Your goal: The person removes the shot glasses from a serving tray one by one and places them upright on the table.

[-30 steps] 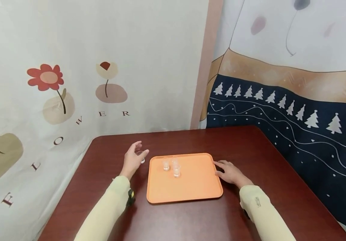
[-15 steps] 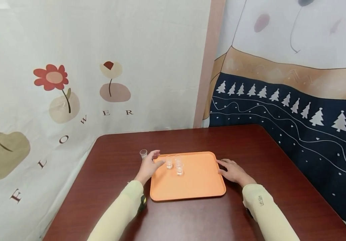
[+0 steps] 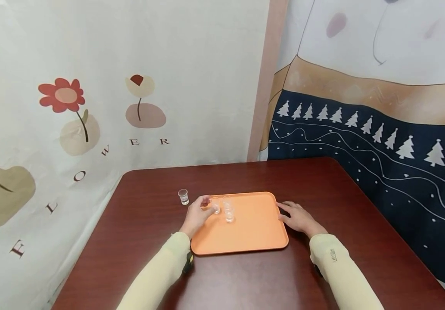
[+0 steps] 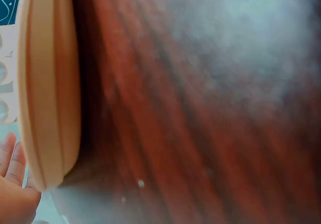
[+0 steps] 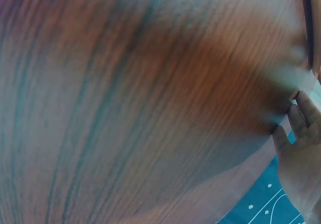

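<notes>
In the head view, an orange tray (image 3: 253, 237) lies on the table with three small clear shot glasses standing on its left half. My left hand (image 3: 197, 215) reaches over the tray's left rim, its thumb and fingers spread on either side of the leftmost shot glass (image 3: 216, 207). Close to the right of that glass stand a front shot glass (image 3: 229, 217) and one behind it. Another shot glass (image 3: 183, 197) is on the table, left of the tray. My right hand (image 3: 299, 218) rests with its fingertips against the tray's right rim, fingers fairly straight.
The dark red-brown wooden table (image 3: 241, 284) has rounded far corners. Behind it hangs a pale wall cloth (image 3: 199, 86) with printed flowers, and at right a navy cloth (image 3: 323, 146) with tree prints.
My left hand has left the shot glass on the table and moved right, over the tray, to the leftmost glass there. My right hand stays at the tray's right rim.
</notes>
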{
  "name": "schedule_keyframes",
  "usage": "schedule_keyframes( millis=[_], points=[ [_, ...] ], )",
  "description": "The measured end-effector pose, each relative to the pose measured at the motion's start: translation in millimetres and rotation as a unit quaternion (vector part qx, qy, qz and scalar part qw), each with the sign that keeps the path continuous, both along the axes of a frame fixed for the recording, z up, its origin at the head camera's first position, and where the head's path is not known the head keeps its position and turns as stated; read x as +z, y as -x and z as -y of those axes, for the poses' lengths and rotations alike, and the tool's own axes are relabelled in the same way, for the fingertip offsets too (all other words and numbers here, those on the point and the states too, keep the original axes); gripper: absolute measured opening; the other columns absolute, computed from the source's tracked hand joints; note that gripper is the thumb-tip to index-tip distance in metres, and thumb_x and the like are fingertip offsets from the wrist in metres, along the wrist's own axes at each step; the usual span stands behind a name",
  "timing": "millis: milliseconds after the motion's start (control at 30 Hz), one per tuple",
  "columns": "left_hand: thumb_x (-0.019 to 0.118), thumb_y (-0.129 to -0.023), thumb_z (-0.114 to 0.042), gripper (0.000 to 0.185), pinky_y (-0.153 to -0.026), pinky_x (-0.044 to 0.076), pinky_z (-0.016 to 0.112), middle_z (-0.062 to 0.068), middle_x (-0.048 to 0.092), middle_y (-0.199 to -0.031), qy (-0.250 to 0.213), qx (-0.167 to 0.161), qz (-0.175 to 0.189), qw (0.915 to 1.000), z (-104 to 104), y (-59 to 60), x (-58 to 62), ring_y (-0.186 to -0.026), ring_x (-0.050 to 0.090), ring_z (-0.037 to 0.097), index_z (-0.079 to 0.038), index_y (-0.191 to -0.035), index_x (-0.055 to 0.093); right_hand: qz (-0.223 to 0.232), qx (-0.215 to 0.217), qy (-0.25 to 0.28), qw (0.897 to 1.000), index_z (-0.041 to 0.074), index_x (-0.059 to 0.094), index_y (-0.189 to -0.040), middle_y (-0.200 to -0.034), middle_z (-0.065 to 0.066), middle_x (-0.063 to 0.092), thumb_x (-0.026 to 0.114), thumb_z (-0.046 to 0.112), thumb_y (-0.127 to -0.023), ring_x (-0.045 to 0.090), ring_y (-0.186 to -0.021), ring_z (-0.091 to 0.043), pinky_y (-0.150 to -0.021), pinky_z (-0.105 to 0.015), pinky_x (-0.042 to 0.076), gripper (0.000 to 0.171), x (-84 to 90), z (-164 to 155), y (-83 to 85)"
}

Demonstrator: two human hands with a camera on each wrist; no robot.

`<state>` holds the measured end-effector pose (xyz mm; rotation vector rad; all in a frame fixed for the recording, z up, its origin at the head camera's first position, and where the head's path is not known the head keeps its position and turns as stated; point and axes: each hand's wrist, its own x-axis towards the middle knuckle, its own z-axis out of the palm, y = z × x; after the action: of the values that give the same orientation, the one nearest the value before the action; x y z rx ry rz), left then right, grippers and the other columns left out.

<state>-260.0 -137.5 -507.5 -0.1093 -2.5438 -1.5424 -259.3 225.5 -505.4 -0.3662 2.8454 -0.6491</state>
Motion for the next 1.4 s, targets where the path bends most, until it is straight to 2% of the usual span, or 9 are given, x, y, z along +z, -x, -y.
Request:
schedule_keyframes(
  millis=[400,633,867,1200,1400],
  points=[
    [0.078,-0.084,-0.007,0.034,-0.092,0.051,0.042,0.014,0.066,-0.106,0.019,-0.010,-0.011,0.9997,-4.3,8.1,-2.7,-0.103,0.062,0.029,0.002,-0.115,0.065,-0.007,-0.001,-0.002,1.000,0.016,0.041,-0.152,-0.151,-0.024,0.036,0.055,0.032,-0.102,0.031,-0.138,-0.046,-0.105,-0.065,0.031,0.054,-0.5,0.7,1.0],
    [0.077,-0.086,-0.007,0.027,-0.090,0.051,0.040,0.010,0.067,-0.102,0.026,-0.002,-0.007,0.9996,-4.4,7.4,-1.2,-0.097,0.064,0.026,-0.001,-0.109,0.066,0.000,-0.002,-0.004,1.000,0.017,0.040,-0.153,-0.152,-0.023,0.035,0.054,0.033,-0.102,0.030,-0.139,-0.046,-0.106,-0.065,0.030,0.055,-1.4,2.1,1.3],
    [0.077,-0.085,-0.009,0.023,-0.085,0.052,0.038,0.008,0.067,-0.096,0.021,0.007,-0.022,0.9995,-4.1,3.7,0.6,-0.093,0.063,0.023,-0.003,-0.102,0.065,-0.009,0.006,0.002,1.000,0.016,0.041,-0.152,-0.151,-0.024,0.037,0.055,0.035,-0.102,0.032,-0.137,-0.046,-0.105,-0.064,0.031,0.055,-4.1,-0.5,1.1],
    [0.077,-0.087,-0.016,0.023,-0.084,0.048,0.038,0.007,0.066,-0.098,0.004,0.019,-0.008,0.9998,2.9,0.6,6.2,-0.095,0.061,0.023,-0.006,-0.104,0.064,-0.023,0.010,0.006,1.000,0.014,0.042,-0.151,-0.150,-0.025,0.038,0.055,0.034,-0.102,0.033,-0.136,-0.047,-0.104,-0.065,0.032,0.055,-6.7,-4.4,0.5],
    [0.078,-0.086,-0.015,0.023,-0.085,0.048,0.039,0.007,0.065,-0.096,-0.002,0.030,-0.033,0.9990,11.1,-3.2,10.4,-0.093,0.061,0.024,-0.006,-0.101,0.063,-0.017,0.011,0.007,1.000,0.014,0.042,-0.151,-0.150,-0.024,0.038,0.055,0.035,-0.102,0.033,-0.137,-0.047,-0.104,-0.065,0.032,0.055,-4.4,-1.6,0.3]
  ],
)
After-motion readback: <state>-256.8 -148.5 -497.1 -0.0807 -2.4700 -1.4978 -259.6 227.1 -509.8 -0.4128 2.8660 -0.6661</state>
